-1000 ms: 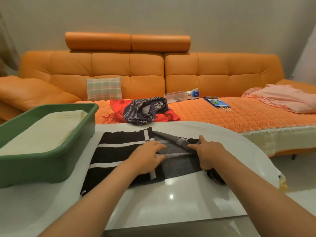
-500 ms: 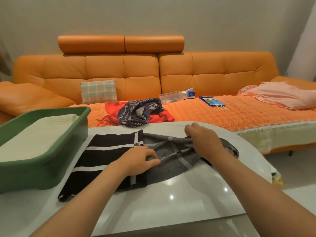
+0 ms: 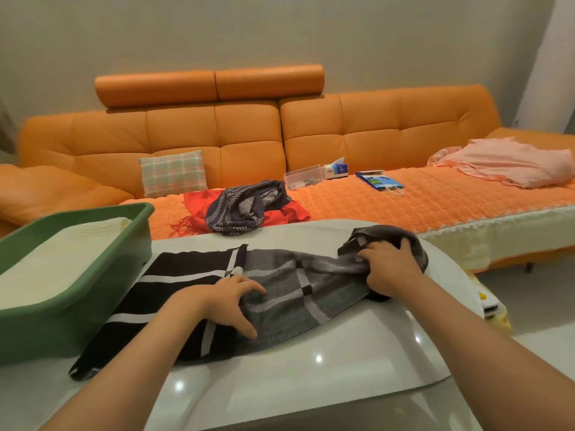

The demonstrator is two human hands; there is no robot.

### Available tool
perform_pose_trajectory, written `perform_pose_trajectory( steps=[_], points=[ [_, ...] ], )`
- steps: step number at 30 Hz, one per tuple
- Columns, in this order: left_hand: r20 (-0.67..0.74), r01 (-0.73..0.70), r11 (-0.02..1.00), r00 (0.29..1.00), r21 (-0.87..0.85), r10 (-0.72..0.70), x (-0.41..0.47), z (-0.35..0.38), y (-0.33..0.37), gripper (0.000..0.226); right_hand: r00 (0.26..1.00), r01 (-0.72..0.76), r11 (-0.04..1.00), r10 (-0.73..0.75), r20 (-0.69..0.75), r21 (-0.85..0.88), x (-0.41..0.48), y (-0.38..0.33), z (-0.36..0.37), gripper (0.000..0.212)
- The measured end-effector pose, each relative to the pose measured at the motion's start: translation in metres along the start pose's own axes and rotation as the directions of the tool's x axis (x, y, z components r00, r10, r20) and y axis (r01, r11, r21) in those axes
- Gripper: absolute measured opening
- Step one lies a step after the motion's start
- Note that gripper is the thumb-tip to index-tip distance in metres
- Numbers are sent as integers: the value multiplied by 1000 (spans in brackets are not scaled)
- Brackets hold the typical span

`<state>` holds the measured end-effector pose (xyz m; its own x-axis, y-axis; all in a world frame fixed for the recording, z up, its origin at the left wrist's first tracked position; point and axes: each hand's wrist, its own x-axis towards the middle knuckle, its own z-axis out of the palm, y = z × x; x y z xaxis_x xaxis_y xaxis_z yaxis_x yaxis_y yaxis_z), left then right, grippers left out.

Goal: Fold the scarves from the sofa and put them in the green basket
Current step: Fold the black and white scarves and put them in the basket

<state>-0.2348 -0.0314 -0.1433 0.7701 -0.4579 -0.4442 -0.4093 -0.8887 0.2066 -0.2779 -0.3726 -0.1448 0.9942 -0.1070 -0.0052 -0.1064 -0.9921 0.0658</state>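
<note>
A black, grey and white checked scarf (image 3: 298, 290) lies stretched across the white table (image 3: 311, 377). My left hand (image 3: 230, 300) presses its middle flat with spread fingers. My right hand (image 3: 385, 269) grips the bunched grey end near the table's right edge. The green basket (image 3: 93, 300) stands at the left with a folded cream scarf (image 3: 59, 259) inside. On the orange sofa (image 3: 404, 209) lie a dark striped scarf (image 3: 245, 206) and a red fringed scarf (image 3: 289, 213) beneath it.
A plaid cushion (image 3: 172, 173), a clear plastic box (image 3: 303, 177), a tissue box (image 3: 336, 168), a blue paper bag (image 3: 378, 181) and a pink cloth (image 3: 510, 163) are on the sofa. A yellow and white object (image 3: 493, 309) sits off the table's right edge.
My right hand has pulled the grey end rightward, stretching the scarf out longer. My left hand stayed pressing on the middle. The view has shifted.
</note>
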Motion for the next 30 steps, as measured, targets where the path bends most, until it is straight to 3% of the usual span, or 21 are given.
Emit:
perform_pose_trajectory(
  steps=[2, 5, 9, 12, 17, 20, 22, 23, 25, 27, 28, 30],
  points=[
    [-85, 23, 1000, 996, 8, -23, 9, -5, 11, 53, 1000, -4, 992, 5, -13, 123, -2, -3, -4, 50],
    [-388, -49, 999, 921, -10, 41, 32, -9, 38, 10, 999, 8, 941, 9, -48, 339, 0, -4, -5, 44],
    [-589, -178, 980, 803, -90, 92, 72, -18, 78, 25, 999, -16, 928, 30, -31, 372, 14, 0, 3, 36],
    [-600, -157, 986, 794, -47, 98, 103, -29, 97, 38, 998, -59, 963, 50, 42, 264, 25, 6, 4, 22],
    [-386, -109, 987, 911, 116, 145, 137, -43, 109, 42, 996, -84, 991, 85, -6, 102, 37, 14, -1, 20],
    [-383, -86, 973, 909, 212, 164, 148, -46, 114, 26, 980, -111, 991, 122, -159, 79, 44, 10, -5, 13],
    [-418, -68, 975, 895, 214, 154, 154, -49, 115, 11, 947, -92, 982, 137, -292, 164, 47, 8, -4, 18],
    [-450, -62, 984, 883, 166, 131, 157, -50, 115, 8, 924, -65, 970, 148, -353, 235, 49, 8, -3, 21],
    [-558, -85, 986, 830, -142, -9, 164, -53, 114, 8, 874, 7, 919, 185, -450, 394, 50, 7, 0, 22],
    [-600, -145, 861, 772, -487, -209, 169, -54, 111, 11, 862, 84, 857, 194, -468, 509, 51, 8, 5, 30],
    [-591, -158, 817, 766, -555, -253, 172, -53, 107, 12, 880, 82, 849, 184, -437, 522, 52, 11, 7, 39],
    [-553, -116, 859, 806, -499, -212, 173, -46, 104, 14, 910, -20, 909, 190, -369, 417, 54, 19, 14, 50]
  ],
)
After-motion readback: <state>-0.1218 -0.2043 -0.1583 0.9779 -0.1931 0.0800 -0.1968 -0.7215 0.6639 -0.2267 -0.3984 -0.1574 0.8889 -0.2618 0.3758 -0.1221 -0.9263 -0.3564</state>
